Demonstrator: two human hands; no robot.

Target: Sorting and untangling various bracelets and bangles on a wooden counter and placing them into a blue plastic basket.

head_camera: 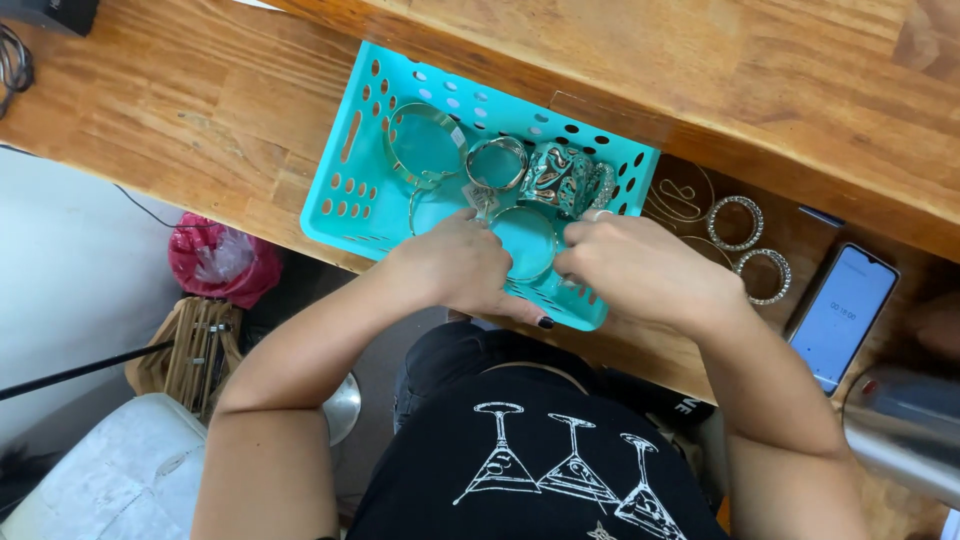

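Turquoise perforated basket [352,205] on wooden bench [200,110], bangles inside — I saw left hand [455,265] and right hand [630,268] curled over its near edge, both pinching a thin silver bangle [528,243], phone [843,315] lay at right.

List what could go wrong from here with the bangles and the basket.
The turquoise basket overhangs the near edge of the wooden table; pressure from the left hand or right hand might tip it. The thin bangle both hands hold could bend or slip. The two beaded bangles lie loose beside the phone.
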